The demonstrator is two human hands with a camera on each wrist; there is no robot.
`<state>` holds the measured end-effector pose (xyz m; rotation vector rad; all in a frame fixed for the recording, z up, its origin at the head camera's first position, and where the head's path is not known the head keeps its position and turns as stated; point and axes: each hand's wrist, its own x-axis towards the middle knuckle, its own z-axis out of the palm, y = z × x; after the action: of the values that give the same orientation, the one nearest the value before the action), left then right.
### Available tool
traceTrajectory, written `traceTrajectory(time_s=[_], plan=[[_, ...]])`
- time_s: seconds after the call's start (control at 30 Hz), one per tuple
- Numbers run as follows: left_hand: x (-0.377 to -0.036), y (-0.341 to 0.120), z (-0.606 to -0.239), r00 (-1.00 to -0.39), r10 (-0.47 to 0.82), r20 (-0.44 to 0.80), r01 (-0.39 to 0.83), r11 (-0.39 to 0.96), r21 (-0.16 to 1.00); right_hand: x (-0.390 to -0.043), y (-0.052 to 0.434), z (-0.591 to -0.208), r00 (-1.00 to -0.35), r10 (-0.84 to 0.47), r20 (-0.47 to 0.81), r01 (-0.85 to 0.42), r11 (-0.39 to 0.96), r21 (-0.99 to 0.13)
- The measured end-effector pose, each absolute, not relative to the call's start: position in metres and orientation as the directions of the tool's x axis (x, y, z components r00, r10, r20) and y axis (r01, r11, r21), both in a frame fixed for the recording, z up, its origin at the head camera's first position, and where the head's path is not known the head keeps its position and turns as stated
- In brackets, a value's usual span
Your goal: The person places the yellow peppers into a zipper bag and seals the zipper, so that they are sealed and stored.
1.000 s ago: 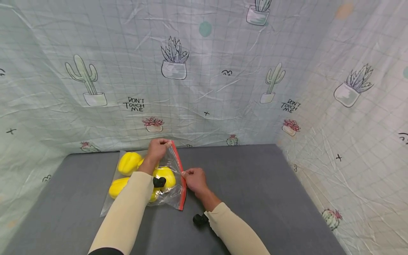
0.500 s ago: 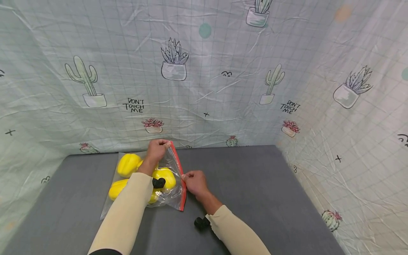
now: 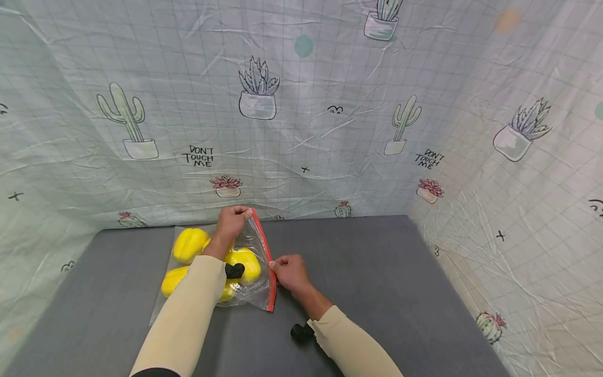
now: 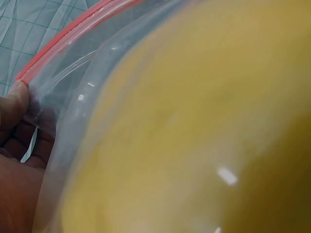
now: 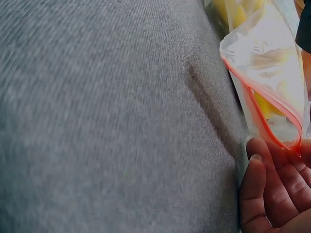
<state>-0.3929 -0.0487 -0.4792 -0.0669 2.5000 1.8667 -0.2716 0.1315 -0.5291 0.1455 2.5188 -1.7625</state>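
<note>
A clear zip bag [image 3: 258, 296] with a red zip strip [image 3: 264, 241] lies on its side, holding several yellow bell peppers [image 3: 190, 245]. At the strip's far end, my left hand [image 3: 231, 225] pinches the bag's corner between thumb and fingers. My right hand [image 3: 292, 272] pinches the strip near its middle. Up close in the left wrist view, one yellow pepper [image 4: 194, 121] fills most of the picture behind the plastic. The right wrist view shows the strip's two red edges [image 5: 291, 119] parted on one side of my right fingers. My left forearm hides some peppers.
Under the bag is a grey table [image 3: 358, 262]. A pale curtain [image 3: 306, 131] printed with cacti hangs behind it and along the sides. Black wrist cameras [image 3: 300, 332] sit on both wrists, over beige sleeves [image 3: 355, 343].
My right hand has slid a little along the red strip toward the near end. My left hand keeps its pinch at the far corner, and the peppers stay in place.
</note>
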Motion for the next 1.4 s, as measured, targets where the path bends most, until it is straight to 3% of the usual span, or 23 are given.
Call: traceTrajectory(time_s=[0.53,1.03,1.4], plan=[[-0.395,-0.052,-0.478,-0.997,-0.041,-0.058,-0.067,0.252,0.966,-0.292,0.158,-0.535,-0.967,-0.246,-0.062,-0.022,0.324,-0.946],[-0.400,-0.054,-0.480,-0.998,-0.038,-0.040,-0.048,0.213,0.976,-0.292,0.170,-0.524,-0.928,-0.370,-0.041,-0.101,0.357,-0.928],[-0.398,-0.053,-0.480,-0.997,-0.054,-0.057,-0.067,0.199,0.978,-0.295,0.178,-0.537,-0.897,-0.441,-0.044,-0.141,0.377,-0.915]])
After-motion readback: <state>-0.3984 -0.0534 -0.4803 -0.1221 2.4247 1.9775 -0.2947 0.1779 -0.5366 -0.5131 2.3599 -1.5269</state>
